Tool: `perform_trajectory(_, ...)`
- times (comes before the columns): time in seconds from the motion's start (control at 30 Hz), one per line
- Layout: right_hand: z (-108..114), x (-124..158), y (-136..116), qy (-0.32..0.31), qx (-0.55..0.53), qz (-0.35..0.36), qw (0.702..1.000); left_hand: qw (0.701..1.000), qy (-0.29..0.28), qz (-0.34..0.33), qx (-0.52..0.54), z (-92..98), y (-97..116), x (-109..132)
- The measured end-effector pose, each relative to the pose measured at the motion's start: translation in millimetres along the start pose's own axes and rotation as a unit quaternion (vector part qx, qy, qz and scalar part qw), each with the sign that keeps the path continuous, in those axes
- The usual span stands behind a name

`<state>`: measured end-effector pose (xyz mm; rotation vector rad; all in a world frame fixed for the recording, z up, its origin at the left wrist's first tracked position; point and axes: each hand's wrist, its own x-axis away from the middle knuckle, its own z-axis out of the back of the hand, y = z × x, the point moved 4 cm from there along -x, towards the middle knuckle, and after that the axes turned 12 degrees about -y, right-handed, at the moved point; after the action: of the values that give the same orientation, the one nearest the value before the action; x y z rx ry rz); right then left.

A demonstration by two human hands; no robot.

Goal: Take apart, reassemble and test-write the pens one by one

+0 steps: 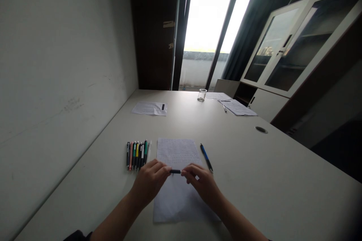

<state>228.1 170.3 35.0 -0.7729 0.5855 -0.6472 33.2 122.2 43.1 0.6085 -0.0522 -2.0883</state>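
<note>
Between my two hands a dark pen [175, 171] lies level, a light part showing at its right end. The fingers of my left hand [154, 175] are closed on its left end. My right hand [198, 179] pinches the other end, which the fingertips partly hide. Beneath both hands is a lined sheet of paper [178, 150] with handwriting on its upper half. Left of the sheet, a row of several pens [137, 155] in different colours lies side by side. A blue and black pen [206, 157] rests to the right of the paper.
All this is on a white table [113, 203] that meets a wall [70, 64] on the left. Farther back are a paper with a black strip [148, 108], a glass [201, 95], and stacked papers [239, 107] with a pen [224, 108]. A round cable hole [261, 130] is near the right edge.
</note>
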Motion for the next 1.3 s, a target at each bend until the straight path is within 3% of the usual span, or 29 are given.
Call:
perform_trajectory(0.23, 0, 1, 6, 0.007, 0.001, 0.01, 1.0, 1.0, 0.005, 0.015, 0.004, 2.7, 0, 0)
perform_trajectory(0.53, 2, -4, 6, 0.021, 0.085, 0.004, 0.996, 0.997, 0.044, 0.047, 0.038, 3.8, -10, 2)
perform_trajectory(0.97, -21, -41, 12, -0.105, 0.209, 0.024, 0.972, 0.993, 0.057, 0.068, 0.083, 1.6, -18, 3)
perform_trajectory(1.3, -29, -41, 29, -0.112, 0.171, -0.015, 0.979, 0.993, 0.057, 0.074, 0.07, 0.5, -18, 4)
